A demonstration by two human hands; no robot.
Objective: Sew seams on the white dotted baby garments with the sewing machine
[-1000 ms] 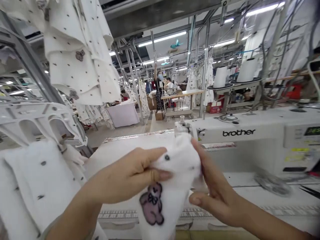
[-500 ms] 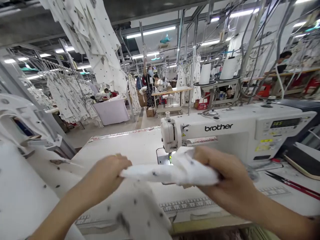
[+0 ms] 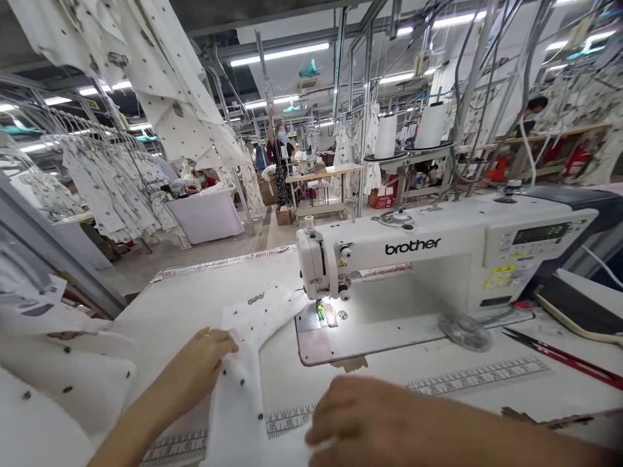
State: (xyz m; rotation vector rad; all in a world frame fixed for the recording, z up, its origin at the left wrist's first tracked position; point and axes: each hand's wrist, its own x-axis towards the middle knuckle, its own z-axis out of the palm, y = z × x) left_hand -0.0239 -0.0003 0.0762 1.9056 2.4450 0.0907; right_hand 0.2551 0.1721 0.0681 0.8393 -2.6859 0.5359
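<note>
A white cotton garment piece with dark dots [image 3: 238, 383] lies on the sewing table [image 3: 195, 292], its upper end close to the needle area of the machine. My left hand [image 3: 195, 370] grips its edge from the left. My right hand [image 3: 370, 421] is blurred at the near table edge, fingers apart, beside the lower part of the fabric and holding nothing that I can see. The white Brother sewing machine [image 3: 413, 259] stands ahead, with its presser foot [image 3: 320, 311] to the right of the fabric and not over it.
Dotted garments pile up at the left [image 3: 58, 370] and hang overhead. Long red-handled scissors [image 3: 564, 357] and a transparent disc [image 3: 464, 331] lie on the table at right. A measuring scale runs along the near edge. Workers and garment racks fill the background.
The fabric has dropped from between my raised hands onto the table. My right hand has let go and moved down towards the near edge. My view has swung slightly.
</note>
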